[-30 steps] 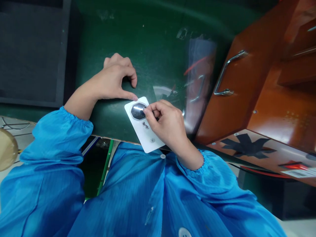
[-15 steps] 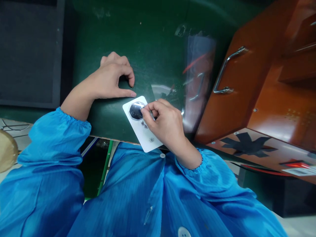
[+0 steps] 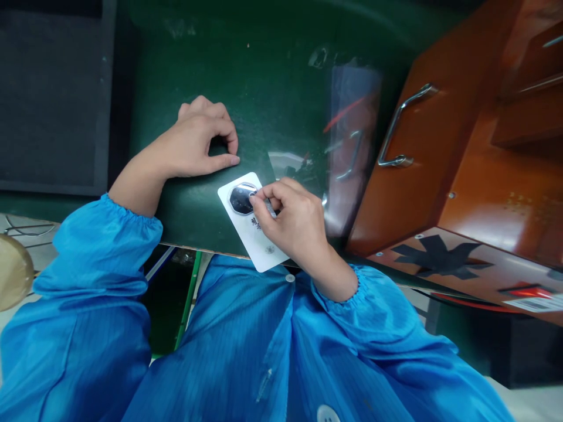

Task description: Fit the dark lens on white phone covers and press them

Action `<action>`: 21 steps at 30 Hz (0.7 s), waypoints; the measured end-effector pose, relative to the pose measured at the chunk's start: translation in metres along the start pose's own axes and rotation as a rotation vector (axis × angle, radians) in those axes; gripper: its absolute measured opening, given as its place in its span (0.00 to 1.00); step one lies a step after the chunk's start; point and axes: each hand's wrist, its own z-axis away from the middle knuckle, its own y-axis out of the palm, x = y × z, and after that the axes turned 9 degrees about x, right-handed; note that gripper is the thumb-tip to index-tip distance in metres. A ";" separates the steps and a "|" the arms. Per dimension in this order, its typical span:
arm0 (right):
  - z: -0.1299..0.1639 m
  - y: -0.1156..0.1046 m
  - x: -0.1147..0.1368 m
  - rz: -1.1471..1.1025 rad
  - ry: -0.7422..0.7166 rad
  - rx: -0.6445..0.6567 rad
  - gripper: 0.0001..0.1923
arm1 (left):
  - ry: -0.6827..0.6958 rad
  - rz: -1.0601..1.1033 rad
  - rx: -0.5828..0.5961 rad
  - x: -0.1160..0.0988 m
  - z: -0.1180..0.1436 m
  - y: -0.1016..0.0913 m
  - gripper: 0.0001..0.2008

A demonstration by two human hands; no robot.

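Observation:
A white phone back cover (image 3: 250, 240) with a dark, many-sided camera window (image 3: 241, 199) and dark printed marks lies aslant at the front edge of the green tabletop (image 3: 264, 88). My right hand (image 3: 294, 217) rests over its right side, thumb and forefinger pinched together at the rim of the camera window. What sits between those fingertips is too small to make out. Just beyond the cover's upper left corner, my left hand (image 3: 202, 138) rests on the table with curled fingers. Its thumb and forefinger tips come together, and nothing shows between them.
A black tray (image 3: 53, 105) takes up the left side. To the right stands an orange-brown cabinet (image 3: 422, 135) with a metal handle (image 3: 402, 126). Clear plastic film (image 3: 352, 140) lies on the table before it. A round stool seat (image 3: 15, 272) shows at lower left.
My left thumb and forefinger have drawn closer together. My right hand stays pinched at the camera window, and the cover has hardly moved.

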 end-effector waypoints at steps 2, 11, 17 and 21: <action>0.001 0.000 -0.001 -0.014 -0.027 -0.009 0.08 | -0.002 -0.017 0.002 0.000 0.000 0.000 0.17; 0.003 0.001 -0.003 -0.031 -0.063 -0.042 0.11 | -0.027 -0.051 0.030 -0.004 0.000 -0.001 0.18; 0.004 0.001 -0.004 -0.033 -0.096 -0.068 0.10 | -0.031 -0.036 0.030 -0.005 0.001 -0.001 0.18; 0.006 0.001 -0.007 -0.043 -0.100 -0.067 0.11 | -0.029 -0.069 0.041 -0.006 0.002 -0.002 0.19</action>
